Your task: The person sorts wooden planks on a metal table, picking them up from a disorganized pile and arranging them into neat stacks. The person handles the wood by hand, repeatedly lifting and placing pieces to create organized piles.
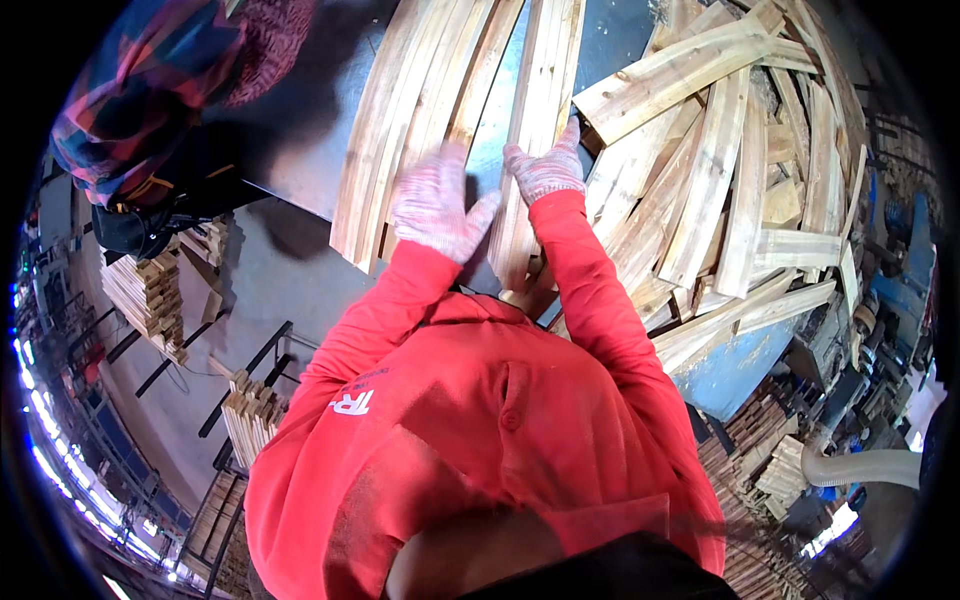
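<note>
Two sets of long pale wooden slats lie lengthwise in front of me on a blue-grey metal table. My left hand, in a mottled pink-and-white glove, is over the near part of the left slats. Its thumb stands apart from the fingers, which are a little blurred. My right hand, gloved alike, straddles the narrower right slats, thumb on their left edge and fingers on their right. A strip of bare table shows between the two sets.
To my right, a loose heap of wooden boards covers the table. At the upper left stands another person in a plaid sleeve. Stacked wood pieces sit on racks to the left; more wood piles and a pale hose are lower right.
</note>
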A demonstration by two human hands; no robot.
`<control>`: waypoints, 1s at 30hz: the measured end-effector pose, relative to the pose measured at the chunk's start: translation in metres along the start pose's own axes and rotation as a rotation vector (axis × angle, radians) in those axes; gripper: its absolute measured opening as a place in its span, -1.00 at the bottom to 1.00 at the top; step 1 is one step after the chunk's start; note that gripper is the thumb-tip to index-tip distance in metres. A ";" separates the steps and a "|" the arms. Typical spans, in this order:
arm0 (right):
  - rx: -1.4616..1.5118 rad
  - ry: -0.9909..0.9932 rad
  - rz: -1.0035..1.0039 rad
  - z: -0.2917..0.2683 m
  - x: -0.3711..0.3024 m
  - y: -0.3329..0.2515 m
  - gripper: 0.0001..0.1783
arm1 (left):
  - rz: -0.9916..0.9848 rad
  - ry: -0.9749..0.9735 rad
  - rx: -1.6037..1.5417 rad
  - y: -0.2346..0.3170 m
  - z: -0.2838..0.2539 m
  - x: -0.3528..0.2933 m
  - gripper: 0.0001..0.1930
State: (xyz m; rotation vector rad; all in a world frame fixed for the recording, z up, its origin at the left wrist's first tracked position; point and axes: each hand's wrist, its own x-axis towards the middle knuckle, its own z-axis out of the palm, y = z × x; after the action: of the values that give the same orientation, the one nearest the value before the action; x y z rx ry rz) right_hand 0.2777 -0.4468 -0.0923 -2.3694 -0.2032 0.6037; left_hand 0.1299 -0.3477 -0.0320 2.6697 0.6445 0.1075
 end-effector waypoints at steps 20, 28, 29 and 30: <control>0.238 -0.122 0.041 0.051 -0.007 -0.046 0.36 | -0.406 -0.155 0.200 -0.080 -0.033 0.018 0.04; 0.460 -0.263 0.004 0.100 -0.026 -0.104 0.33 | -0.564 -0.048 -0.216 -0.215 -0.033 0.048 -0.29; 0.548 -0.320 -0.013 0.116 -0.026 -0.103 0.33 | -0.494 -0.143 -0.005 -0.198 -0.040 0.057 -0.32; 0.632 -0.393 -0.027 0.129 -0.031 -0.103 0.33 | -0.459 -0.147 -0.315 -0.203 -0.038 0.064 -0.36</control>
State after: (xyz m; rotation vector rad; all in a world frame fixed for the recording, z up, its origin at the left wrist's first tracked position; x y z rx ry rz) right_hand 0.1910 -0.3033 -0.1001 -1.6275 -0.1815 0.9575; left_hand 0.0945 -0.1389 -0.0769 2.1487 1.0721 -0.1056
